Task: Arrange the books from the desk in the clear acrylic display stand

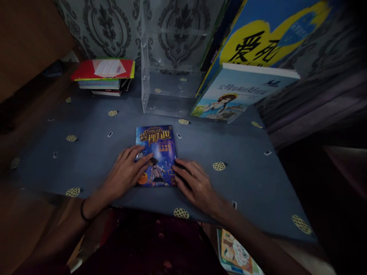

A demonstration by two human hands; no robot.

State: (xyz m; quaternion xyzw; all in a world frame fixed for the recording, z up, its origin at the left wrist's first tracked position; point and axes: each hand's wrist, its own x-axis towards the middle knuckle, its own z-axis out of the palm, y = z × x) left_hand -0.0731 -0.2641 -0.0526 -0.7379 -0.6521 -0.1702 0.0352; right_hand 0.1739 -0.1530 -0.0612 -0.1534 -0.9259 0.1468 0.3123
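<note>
A blue book with gold lettering and a cartoon figure on its cover lies flat on the table, near its front edge. My left hand rests at the book's left side, its fingers stretched out and the thumb over the cover. On the other side, my right hand touches the right edge with its fingertips, fingers extended and slightly apart. Neither hand is wrapped round the book. A dark band circles my left wrist.
The table wears a blue-grey cloth with pineapple prints. A stack of books stands at the back left. Behind the book is a clear acrylic rack, with a light-blue book and larger books at its right. More books sit below the front edge.
</note>
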